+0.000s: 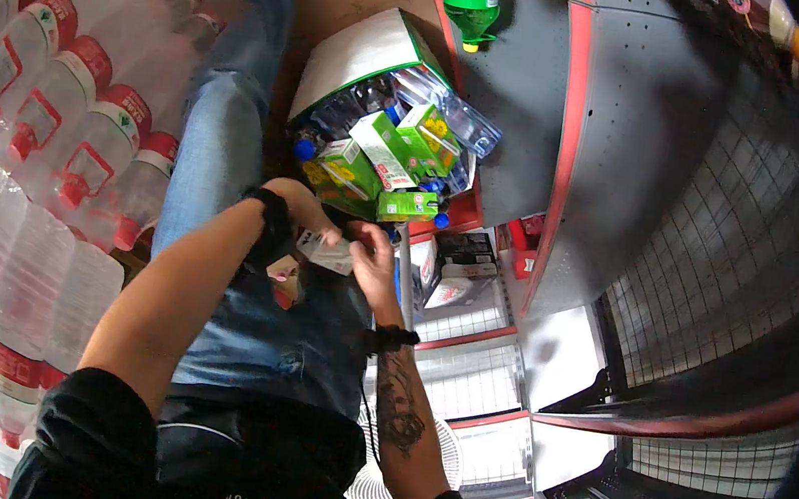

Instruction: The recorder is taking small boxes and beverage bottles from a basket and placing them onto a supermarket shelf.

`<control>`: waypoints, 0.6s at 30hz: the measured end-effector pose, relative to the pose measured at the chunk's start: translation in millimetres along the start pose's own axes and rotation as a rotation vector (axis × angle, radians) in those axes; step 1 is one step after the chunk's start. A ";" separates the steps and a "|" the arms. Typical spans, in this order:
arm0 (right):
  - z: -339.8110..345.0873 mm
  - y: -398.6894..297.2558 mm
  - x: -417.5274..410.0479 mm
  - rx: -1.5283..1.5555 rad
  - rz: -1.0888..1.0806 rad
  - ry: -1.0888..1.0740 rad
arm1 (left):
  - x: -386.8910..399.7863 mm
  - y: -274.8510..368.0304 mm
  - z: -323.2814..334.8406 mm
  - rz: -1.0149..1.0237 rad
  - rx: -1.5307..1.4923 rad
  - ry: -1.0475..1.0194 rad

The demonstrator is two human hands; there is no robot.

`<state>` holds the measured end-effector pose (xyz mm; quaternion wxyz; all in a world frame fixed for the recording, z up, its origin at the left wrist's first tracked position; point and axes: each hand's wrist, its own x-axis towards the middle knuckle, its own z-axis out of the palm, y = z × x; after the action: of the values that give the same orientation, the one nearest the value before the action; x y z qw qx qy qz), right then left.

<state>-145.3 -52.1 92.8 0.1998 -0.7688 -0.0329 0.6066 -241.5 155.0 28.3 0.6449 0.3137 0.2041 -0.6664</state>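
Note:
My left hand (307, 212) reaches over my lap, with its fingers on a small whitish packet (329, 252) that bears dark print. My right hand (376, 268) is curled at the packet's right end; whether its fingers pinch it cannot be made out. Just below the packet, a small beige and red item (284, 278) rests against my jeans. Past my hands lies a tilted white box (357, 55) with a green edge, its mouth facing me. Green cartons (382, 149) with yellow flowers lie in its mouth, on clear plastic bottles (465, 123) with blue caps.
Shrink-wrapped large water bottles (79, 94) with red caps are stacked on the left. A green soda bottle (468, 1) lies on the grey shelf (516, 113). Wire-backed shelving (707, 267) stands on the right. A round fan grille (448, 456) is by my right forearm.

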 end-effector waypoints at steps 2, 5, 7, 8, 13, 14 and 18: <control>-22.4 -30.3 -8.8 0.202 0.037 -0.055 | -7.2 1.1 1.6 0.080 -0.350 -0.144; -45.4 -68.5 -23.3 0.145 -0.122 -0.056 | -10.1 4.5 -2.2 0.258 -0.589 -0.189; -51.9 -82.6 -23.7 -0.050 -0.288 -0.097 | -8.2 9.0 -6.8 0.143 -0.676 -0.205; -52.5 -85.8 -18.8 -0.114 -0.343 -0.086 | -7.2 10.6 -10.9 0.159 -0.759 -0.255; -53.1 -82.5 16.8 -0.404 -0.377 -0.023 | -5.4 7.2 -22.1 0.211 -1.011 -0.429; -54.1 -81.6 23.1 -0.383 -0.419 0.000 | -6.1 5.6 -21.9 0.204 -1.012 -0.429; -55.4 -85.9 43.1 -0.377 -0.412 0.093 | -10.6 5.0 -17.5 0.169 -1.133 -0.198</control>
<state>-65.1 24.6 93.2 0.1733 -0.7965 -0.2915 0.5006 -234.1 174.2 23.5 0.7790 -0.1289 0.4420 -0.4256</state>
